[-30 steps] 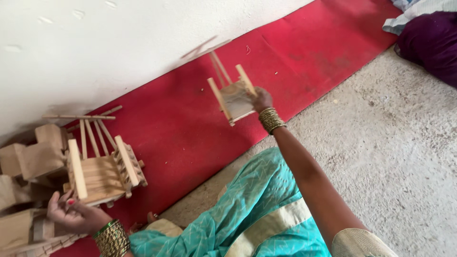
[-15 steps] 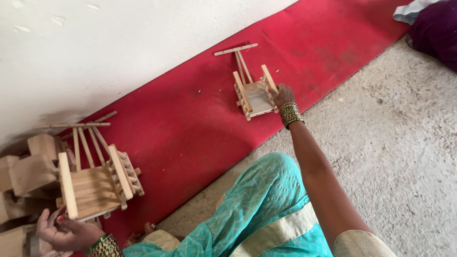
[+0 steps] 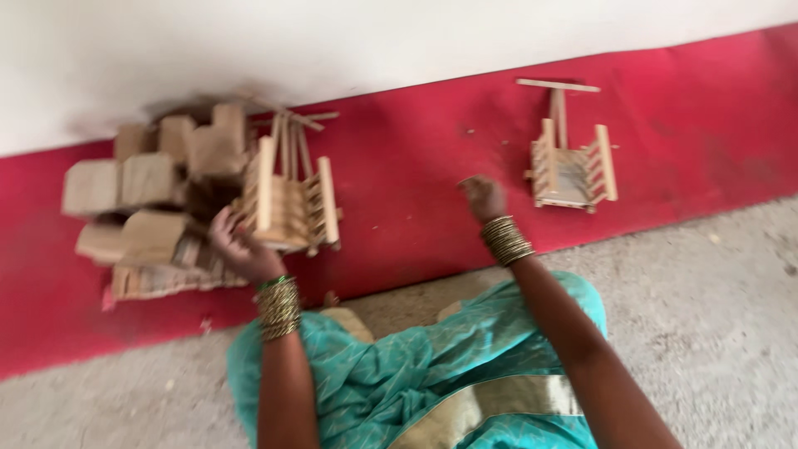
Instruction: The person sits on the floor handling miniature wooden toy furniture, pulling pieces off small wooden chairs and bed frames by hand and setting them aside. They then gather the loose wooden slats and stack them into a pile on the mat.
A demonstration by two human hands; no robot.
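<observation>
Head view: left hand [image 3: 237, 249] grips a wooden cart [image 3: 287, 199] (blurred); right hand [image 3: 484, 198] loosely curled, empty.

Blurred and hidden parts

Motion blur smears the left hand [image 3: 241, 249] and the wooden pile [image 3: 150, 199]; its fingers [image 3: 218, 226] partly hide behind the cart [image 3: 287, 199].

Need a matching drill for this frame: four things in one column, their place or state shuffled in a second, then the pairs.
Things:
1. small wooden cart
2. larger wooden cart
3. wooden blocks
4. right hand

Places or states:
A. heaped at far left by the wall
B. loosely closed over the red mat, holding nothing visible
C. alone on the mat at right, nobody touching it
D. at the left hand, beside the heap

Pairs: 1-C, 2-D, 3-A, 4-B
</observation>
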